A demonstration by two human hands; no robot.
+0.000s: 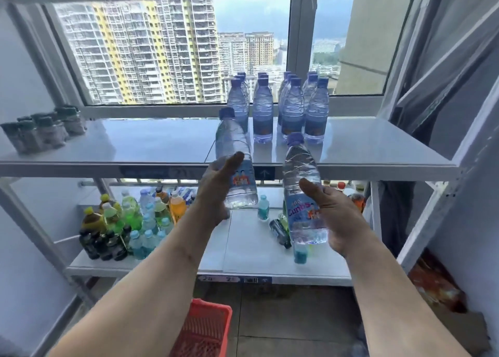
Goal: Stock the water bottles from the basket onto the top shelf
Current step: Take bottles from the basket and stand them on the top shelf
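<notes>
My left hand [216,192] grips a clear water bottle [234,143] with a purple cap, held upright and tilted slightly left, in front of the top shelf [135,146]. My right hand [337,216] holds a second water bottle [299,167] a little lower, its cap at shelf height. Several stocked water bottles [291,108] stand in rows at the back of the shelf, just beyond both held bottles. The red basket [205,327] sits on the floor between my forearms; its inside is hidden.
Small dark-capped bottles [40,130] stand at the shelf's left end. The lower shelf [243,248] holds many coloured drink bottles [121,221] on the left and a few loose ones in the middle. A window lies behind, shelf posts and a curtain [445,86] at right.
</notes>
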